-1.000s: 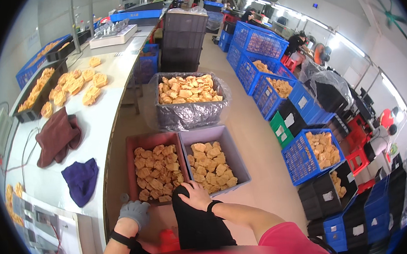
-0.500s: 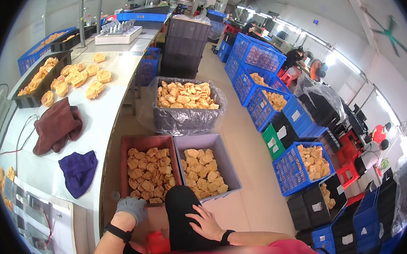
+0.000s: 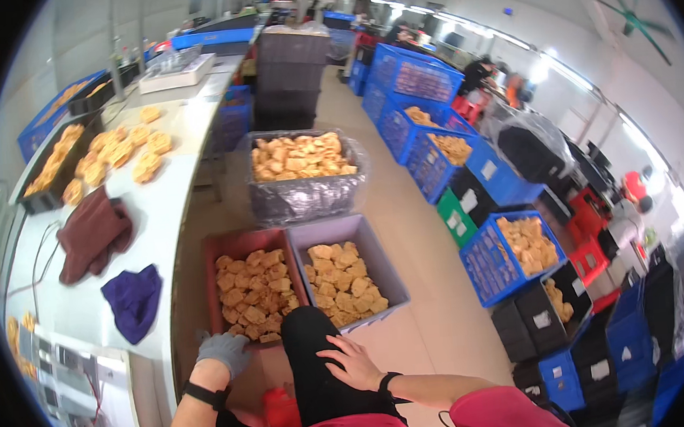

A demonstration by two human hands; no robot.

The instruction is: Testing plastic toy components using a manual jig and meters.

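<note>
My left hand, in a grey glove, is at the near left corner of a red-brown crate. Its fingers look curled on the rim, though their tips are partly hidden. Chunky tan-yellow pieces fill the crate; their kind is unclear. My bare right hand lies on my black-clad knee with spread fingers and nothing in it. Against the red-brown crate's right side stands a grey-lilac crate of similar pieces. Below my left hand, something red shows beside my leg.
Beyond both crates is a plastic-lined bin of such pieces. On the left, a white table bears a brown cloth, a purple cloth and more pieces. Blue crates line the right side. People sit at far-right benches.
My view has shifted slightly, so the table and bin appear farther left. My left hand stays at the crate's corner and my right hand stays on the knee.
</note>
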